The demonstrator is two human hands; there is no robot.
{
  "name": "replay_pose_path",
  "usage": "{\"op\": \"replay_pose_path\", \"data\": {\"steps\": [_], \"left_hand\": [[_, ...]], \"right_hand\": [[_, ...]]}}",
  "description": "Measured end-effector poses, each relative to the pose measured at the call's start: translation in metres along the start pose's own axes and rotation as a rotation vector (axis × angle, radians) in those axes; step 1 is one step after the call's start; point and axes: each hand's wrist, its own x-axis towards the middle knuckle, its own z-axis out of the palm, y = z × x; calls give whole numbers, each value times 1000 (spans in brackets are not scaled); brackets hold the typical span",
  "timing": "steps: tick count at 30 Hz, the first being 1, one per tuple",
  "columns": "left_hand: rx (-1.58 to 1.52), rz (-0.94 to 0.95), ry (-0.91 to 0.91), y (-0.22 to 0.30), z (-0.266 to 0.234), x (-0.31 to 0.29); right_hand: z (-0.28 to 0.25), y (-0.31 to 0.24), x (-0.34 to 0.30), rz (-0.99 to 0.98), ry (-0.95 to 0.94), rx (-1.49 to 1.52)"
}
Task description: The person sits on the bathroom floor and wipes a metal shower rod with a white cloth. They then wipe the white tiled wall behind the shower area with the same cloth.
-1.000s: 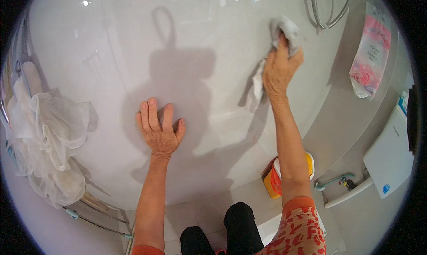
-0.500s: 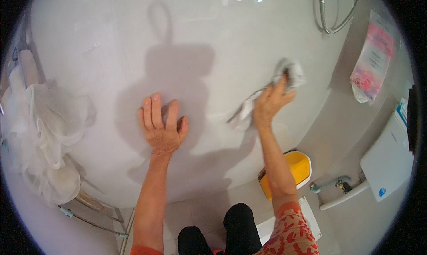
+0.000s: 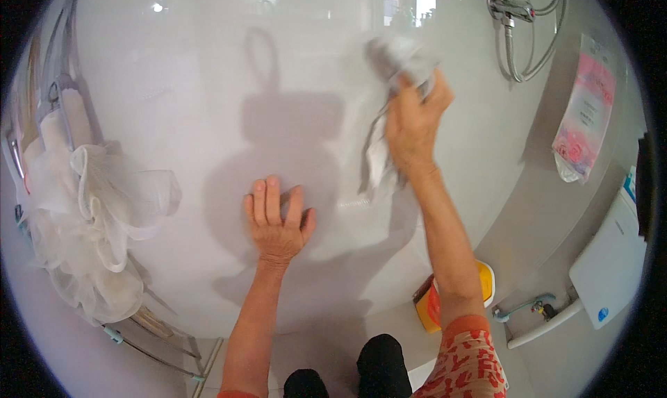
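My left hand (image 3: 281,221) rests against the glossy white wall (image 3: 306,51), fingers spread and nothing in them. Higher up and to the right, my right hand (image 3: 417,123) grips a white cloth (image 3: 406,54) and presses it to the same wall. The upper bunch of cloth is smeared by motion, while a loose tail of it hangs down along the left side of that hand. My shadow falls across the wall between and around both hands.
White mesh bath sponges (image 3: 104,210) hang at the left. A shower mixer with hose (image 3: 513,10) is at the upper right, beside a pink package (image 3: 587,110). Low on the right are a yellow bin (image 3: 429,311) and a white toilet cistern (image 3: 611,259). A metal rack (image 3: 160,360) stands lower left.
My right hand has swept the cloth upward and a little left along the wall. The whole view has shifted slightly upward; my left hand stays flat on the wall.
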Motion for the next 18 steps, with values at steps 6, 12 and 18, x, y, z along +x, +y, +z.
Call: {"op": "replay_pose_path", "data": {"steps": [6,12,18], "left_hand": [[-14,-8,11,3,0,-2],[-48,-44,12,6,-1,-3],[-50,-43,2,4,-1,-3]], "right_hand": [[12,-12,41,35,41,-10],[13,-69,21,-117,-28,143],[-12,-87,-18,-100,-257,392]]}}
